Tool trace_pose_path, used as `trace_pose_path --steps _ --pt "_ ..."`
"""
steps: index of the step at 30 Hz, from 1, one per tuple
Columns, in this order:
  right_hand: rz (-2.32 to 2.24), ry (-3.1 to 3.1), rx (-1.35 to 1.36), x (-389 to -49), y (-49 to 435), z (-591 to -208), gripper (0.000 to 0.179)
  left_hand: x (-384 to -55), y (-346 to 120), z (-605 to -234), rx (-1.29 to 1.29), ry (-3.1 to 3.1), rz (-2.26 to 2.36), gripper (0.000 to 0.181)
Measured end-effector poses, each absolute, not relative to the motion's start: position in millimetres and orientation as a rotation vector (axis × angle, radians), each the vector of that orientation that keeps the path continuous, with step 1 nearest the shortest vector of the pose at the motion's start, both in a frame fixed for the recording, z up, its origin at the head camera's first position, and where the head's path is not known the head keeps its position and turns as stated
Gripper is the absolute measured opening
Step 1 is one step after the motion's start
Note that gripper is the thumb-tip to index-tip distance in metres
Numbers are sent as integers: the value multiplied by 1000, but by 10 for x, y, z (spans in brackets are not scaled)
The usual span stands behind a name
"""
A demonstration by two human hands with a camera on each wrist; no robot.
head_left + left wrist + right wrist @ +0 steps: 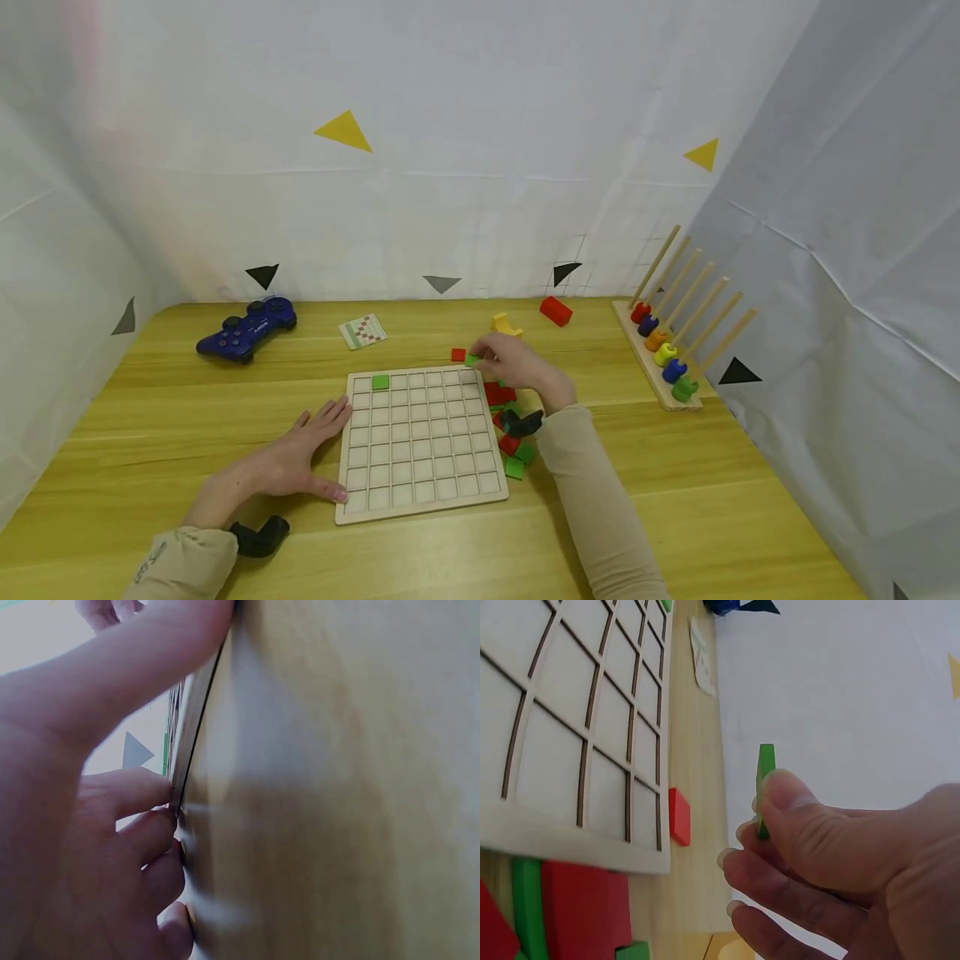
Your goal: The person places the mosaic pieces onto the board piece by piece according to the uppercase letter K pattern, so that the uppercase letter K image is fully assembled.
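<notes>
Tile [767,760] pinched in right grip [517,362], long axis upright in right wrist view; left grip [294,458] spread

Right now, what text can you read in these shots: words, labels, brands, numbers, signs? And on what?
Nothing reads with certainty.
Blue game controller: small light lettering, too small to read surely.
Left sleeve: dark lettering, too small and skewed to read.
Printed card: coloured squares; any text is too small to make out.
Grid board and green tile in the right hand: no text visible.
</notes>
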State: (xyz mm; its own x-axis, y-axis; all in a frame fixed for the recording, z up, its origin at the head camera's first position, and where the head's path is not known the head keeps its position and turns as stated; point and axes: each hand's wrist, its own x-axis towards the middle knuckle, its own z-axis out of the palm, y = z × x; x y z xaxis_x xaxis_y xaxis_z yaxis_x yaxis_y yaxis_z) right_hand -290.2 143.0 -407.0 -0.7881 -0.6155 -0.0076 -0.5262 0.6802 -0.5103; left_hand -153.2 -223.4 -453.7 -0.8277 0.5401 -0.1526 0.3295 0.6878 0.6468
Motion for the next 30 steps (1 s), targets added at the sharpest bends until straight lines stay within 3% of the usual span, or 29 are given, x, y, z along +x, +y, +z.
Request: trace_pose_path --steps 20,30 --pt "-619 2682 -1105 -2500 707 -3719 23 -1532 -2249 -4531 693 2557 904 124" --pt "-640 2623 -1207 -2467 429 -3884 29 -1547 -2229 -4509 679 2553 888 122"
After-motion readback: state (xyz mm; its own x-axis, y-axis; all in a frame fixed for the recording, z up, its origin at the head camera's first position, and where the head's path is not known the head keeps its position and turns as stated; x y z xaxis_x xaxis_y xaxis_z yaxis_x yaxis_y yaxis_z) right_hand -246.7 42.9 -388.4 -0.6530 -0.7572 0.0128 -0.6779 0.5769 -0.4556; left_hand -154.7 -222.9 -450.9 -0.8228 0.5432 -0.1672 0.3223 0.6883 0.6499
